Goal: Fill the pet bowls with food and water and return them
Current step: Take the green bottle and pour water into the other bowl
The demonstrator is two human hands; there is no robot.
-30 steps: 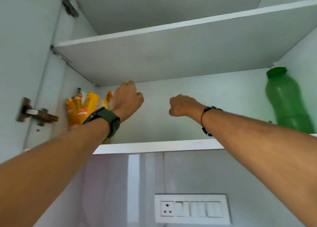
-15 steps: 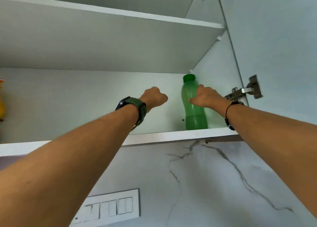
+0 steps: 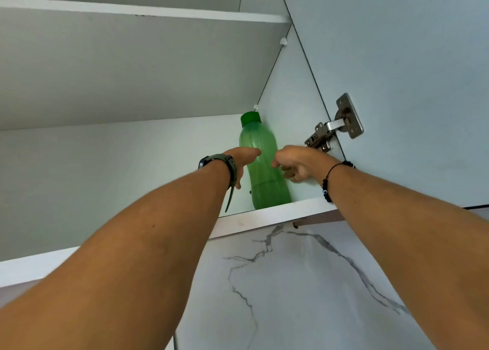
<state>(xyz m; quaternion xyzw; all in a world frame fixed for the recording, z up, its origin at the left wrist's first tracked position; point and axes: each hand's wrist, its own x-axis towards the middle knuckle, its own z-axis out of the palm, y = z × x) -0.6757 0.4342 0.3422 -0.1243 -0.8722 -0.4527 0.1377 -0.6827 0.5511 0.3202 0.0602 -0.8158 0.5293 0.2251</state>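
The green bottle [image 3: 264, 164] stood upright at the right end of the cabinet's lower shelf [image 3: 277, 213], a little right of the frame's middle and just beside the cabinet's right side wall. Nearest the camera, two bare forearms rose from seven and four o'clock and converged on it. The left wrist carried a dark green watch [image 3: 225, 164] with its strap end hanging loose, and the right wrist a thin black bead bracelet [image 3: 330, 180]. The left hand [image 3: 244, 155] reached in at the bottle's nine o'clock side, its outstretched fingers lying against the body just below the shoulder; whether they wrapped round the far side could not be told. The right hand [image 3: 296, 163] came in at the three o'clock side, its fingers loosely curled and its fingertips at the bottle's edge, not plainly gripping it. Liquid showed through the lower part of the translucent body, under a darker green screw cap [image 3: 250, 118]. Beyond the hands, a metal hinge [image 3: 333, 127] joined the cabinet to the open door [image 3: 410, 71] at two o'clock. A second shelf [image 3: 132, 13] ran overhead toward eleven o'clock. Below the cabinet, at six o'clock, lay a white marble-veined wall [image 3: 304, 283].
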